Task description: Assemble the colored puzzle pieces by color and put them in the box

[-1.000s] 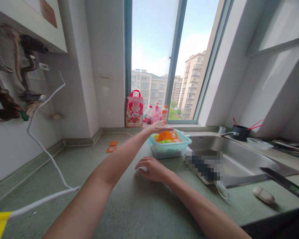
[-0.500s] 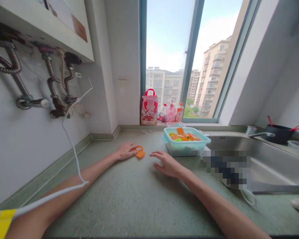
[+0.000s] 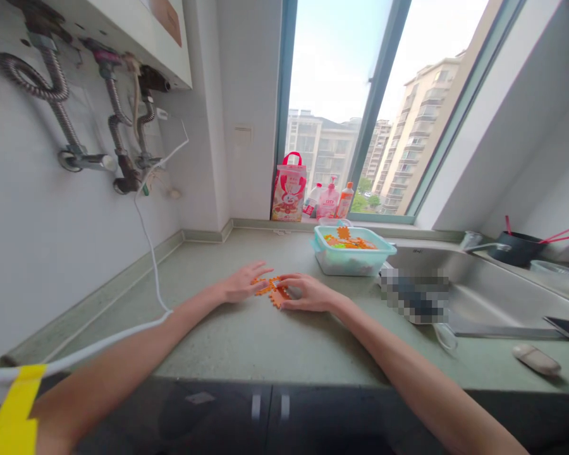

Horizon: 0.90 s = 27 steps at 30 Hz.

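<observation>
Orange toothed-edge interlocking pieces lie on the counter between my hands. My right hand (image 3: 310, 293) curls its thumb and fingers round the edges of the nearer orange interlocking piece (image 3: 279, 297). At the far left end of the group, my left hand (image 3: 241, 283) has its fingers stretched out and apart, the lower ones at the other orange piece (image 3: 262, 289). Fingers partly hide where the pieces meet, so I cannot tell whether they are joined. Behind my right hand stands a light-blue tub (image 3: 351, 260) heaped with orange and some green pieces.
A steel sink (image 3: 493, 297) lies to the right, with a blurred-out object on its near edge. A pale oval object (image 3: 537, 359) rests at the front right. A white cable (image 3: 152, 272) hangs across my left arm. Bottles and a pink bag (image 3: 289, 196) line the windowsill.
My right hand has moved left onto the orange pieces and closed round one. My left hand's fingers have lifted and spread. The view has tipped down, showing the counter's front edge and cabinets.
</observation>
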Available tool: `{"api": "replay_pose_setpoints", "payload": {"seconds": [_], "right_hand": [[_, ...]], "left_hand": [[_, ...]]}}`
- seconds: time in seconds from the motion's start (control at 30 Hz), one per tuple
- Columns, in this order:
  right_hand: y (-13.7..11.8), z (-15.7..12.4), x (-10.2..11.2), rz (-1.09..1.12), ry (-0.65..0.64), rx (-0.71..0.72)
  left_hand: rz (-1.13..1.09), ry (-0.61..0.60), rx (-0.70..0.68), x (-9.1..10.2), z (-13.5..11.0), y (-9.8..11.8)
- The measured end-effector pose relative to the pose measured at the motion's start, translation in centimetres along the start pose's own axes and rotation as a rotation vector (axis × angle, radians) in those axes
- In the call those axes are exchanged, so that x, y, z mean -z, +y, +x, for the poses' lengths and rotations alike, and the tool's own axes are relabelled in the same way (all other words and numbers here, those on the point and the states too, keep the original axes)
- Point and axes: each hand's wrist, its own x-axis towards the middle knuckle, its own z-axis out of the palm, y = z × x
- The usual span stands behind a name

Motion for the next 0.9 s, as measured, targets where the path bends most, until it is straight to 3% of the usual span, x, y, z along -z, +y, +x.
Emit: {"api": "replay_pose_setpoints", "payload": {"seconds": [0.2,0.4,0.57,0.73,0.9], "right_hand": [[0.8,-0.5,1.3,0.026,-0.001,-0.037],[2.4,-1.0,2.1,-0.056,-0.012,-0.063],[3.2,-0.7,1.7,-0.095,0.033,-0.072],[3.7,-0.5,1.7,-0.120,0.082,-0.079],[3.6,-0.7,1.5,-0.170,0.178,-0.179]], "left_hand": [[0.049,0.021,-0.032,3.3,-1.4,-3.6],[0.030,0.127,0.075,3.2,-1.1,-5.3],[-0.080,0.289,0.146,2.4,-0.6,-4.1],[-0.103,0.153,-0.029,1.4,-0.4,-1.7],[-0.112,0.107,-0.046,1.1,-0.3,-0.7]]}}
